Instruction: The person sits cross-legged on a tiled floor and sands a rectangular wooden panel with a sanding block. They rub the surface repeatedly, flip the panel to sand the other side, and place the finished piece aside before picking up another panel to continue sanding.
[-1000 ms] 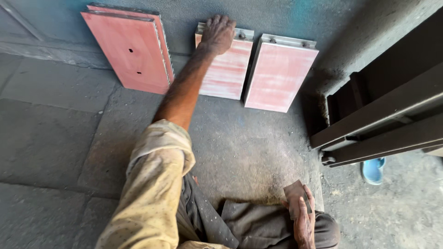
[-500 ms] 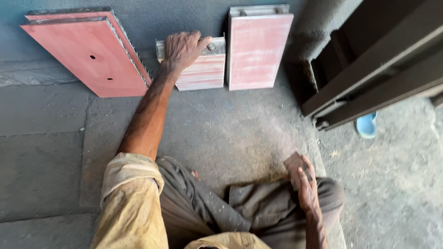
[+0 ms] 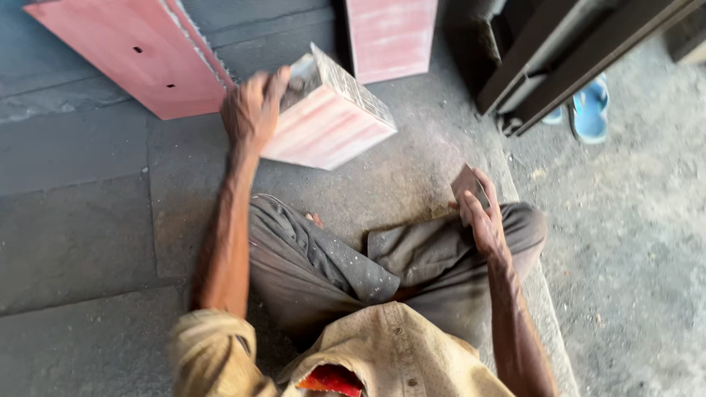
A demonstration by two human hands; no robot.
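Pink block (image 3: 331, 125) now lifted off wall; left hand (image 3: 250, 110) fingers grip its top edge.

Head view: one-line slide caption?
Seated person's left hand lifts a pink panel; right hand holds a small flat piece.

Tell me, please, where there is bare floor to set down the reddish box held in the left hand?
The left hand holds the reddish box off the floor. Bare grey floor lies between the box, the crossed legs and the right hand. Another open patch lies left of the forearm, below the large red panel. By the dark metal frame and blue sandals it is crowded.
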